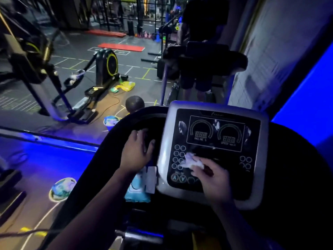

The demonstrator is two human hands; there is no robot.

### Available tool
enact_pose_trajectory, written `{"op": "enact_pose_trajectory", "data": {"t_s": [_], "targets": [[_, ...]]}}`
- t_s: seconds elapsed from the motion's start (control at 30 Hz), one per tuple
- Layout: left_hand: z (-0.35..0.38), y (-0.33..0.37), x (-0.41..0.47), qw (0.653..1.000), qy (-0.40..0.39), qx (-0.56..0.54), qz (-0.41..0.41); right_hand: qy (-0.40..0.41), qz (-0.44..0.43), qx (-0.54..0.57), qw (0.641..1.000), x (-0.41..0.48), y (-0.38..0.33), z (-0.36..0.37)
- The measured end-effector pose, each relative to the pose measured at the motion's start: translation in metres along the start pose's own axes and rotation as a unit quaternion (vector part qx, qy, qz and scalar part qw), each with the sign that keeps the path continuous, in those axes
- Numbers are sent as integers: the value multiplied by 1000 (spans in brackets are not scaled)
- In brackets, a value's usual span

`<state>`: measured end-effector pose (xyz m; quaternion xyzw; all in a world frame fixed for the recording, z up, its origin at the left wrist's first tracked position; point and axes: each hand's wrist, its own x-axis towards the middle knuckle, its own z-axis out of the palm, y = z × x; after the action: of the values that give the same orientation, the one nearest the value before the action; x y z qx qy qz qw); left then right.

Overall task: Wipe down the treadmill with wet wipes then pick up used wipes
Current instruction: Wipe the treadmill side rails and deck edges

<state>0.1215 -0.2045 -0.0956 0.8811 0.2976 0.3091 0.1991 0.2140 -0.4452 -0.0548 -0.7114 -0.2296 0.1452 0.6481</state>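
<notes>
Wipes pack (138,191) in tray left of treadmill panel (216,139), white flap up, just beside left wrist. Far tub (110,121) and near tub (62,189) on floor, contents a pale blur. Right hand (214,181): fingers clamped on crumpled wipe (190,160), pressed on panel's left buttons. Left hand (137,150) flat on tray, fingers apart. Treadmill's right side lost in dark.

Treadmill console (162,150), silver-rimmed, with black side tray (124,123) at its left: a light-blue wet-wipe pack (138,189) lies in the tray just beside the rim, and a crumpled wet wipe (189,160) lies on the dark button panel (227,159) at the left-hand round keys.
</notes>
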Motion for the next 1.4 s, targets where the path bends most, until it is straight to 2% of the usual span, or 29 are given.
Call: {"op": "enact_pose_trajectory", "data": {"t_s": [0.13, 0.23, 0.33, 0.43, 0.6, 0.67, 0.73, 0.83, 0.87, 0.9, 0.93, 1.0, 1.13, 1.17, 1.33, 1.4], "targets": [[-2, -17, 37, 987, 62, 133, 70, 34, -65, -139, 987, 17, -3, 13], [-3, -20, 65, 981, 46, 174, 68, 111, -170, -275, 940, 48, -6, 15], [-2, -18, 82, 973, 7, 221, 66, 144, -256, -299, 908, 83, -12, 21], [-5, -17, 91, 977, -26, 206, 52, 145, -303, -315, 888, 116, -19, 27], [-5, -21, 99, 997, -40, 56, 31, 45, -322, -409, 853, 143, 1, 51], [-3, -17, 98, 998, -48, 31, 6, 26, -287, -396, 872, 136, 10, 50], [-3, -10, 96, 999, -46, 15, -20, 10, -294, -378, 878, 120, 15, 43], [-6, -8, 97, 996, -80, 4, -36, -17, -377, -414, 828, 95, 25, 30], [-7, -9, 97, 995, -91, 3, -36, -24, -380, -417, 825, 94, 29, 28], [-8, -10, 98, 994, -100, 5, -35, -22, -366, -412, 834, 95, 28, 28], [-8, -11, 98, 994, -107, 12, -35, -6, -340, -383, 859, 98, 26, 31], [-9, -10, 99, 992, -114, 27, -38, 38, -327, -392, 859, 112, 18, 37], [-8, -10, 100, 992, -109, 34, -46, 33, -276, -348, 895, 138, 2, 51], [-8, -10, 100, 992, -109, 35, -45, 25, -279, -348, 895, 139, 2, 52], [-5, -14, 101, 994, -101, 31, -36, -47, -390, -388, 834, 104, 19, 38], [-5, -14, 101, 994, -101, 27, -37, -58, -406, -401, 819, 94, 19, 29]]}}
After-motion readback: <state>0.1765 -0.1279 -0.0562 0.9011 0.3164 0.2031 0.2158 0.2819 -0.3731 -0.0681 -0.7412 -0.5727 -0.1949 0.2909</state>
